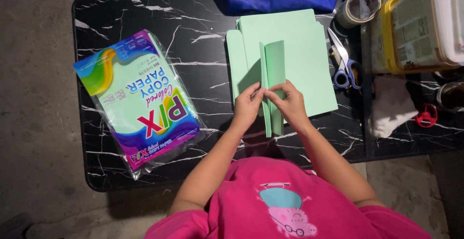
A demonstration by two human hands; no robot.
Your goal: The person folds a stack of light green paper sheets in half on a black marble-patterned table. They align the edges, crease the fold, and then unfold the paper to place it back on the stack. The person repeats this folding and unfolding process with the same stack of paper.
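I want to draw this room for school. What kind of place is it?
Probably a home craft corner. A black marbled table on a bare concrete floor holds green paper sheets, a pack of coloured paper, scissors and a tape roll.

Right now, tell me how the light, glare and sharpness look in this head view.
Head view: light falls brightest on the green paper stack and both hands, left hand and right hand; the frame edges go dim; the paper package shows glare on its plastic wrap; a soft shadow lies beneath the hands on the marble table; focus is sharp, with slight wide-angle bending.
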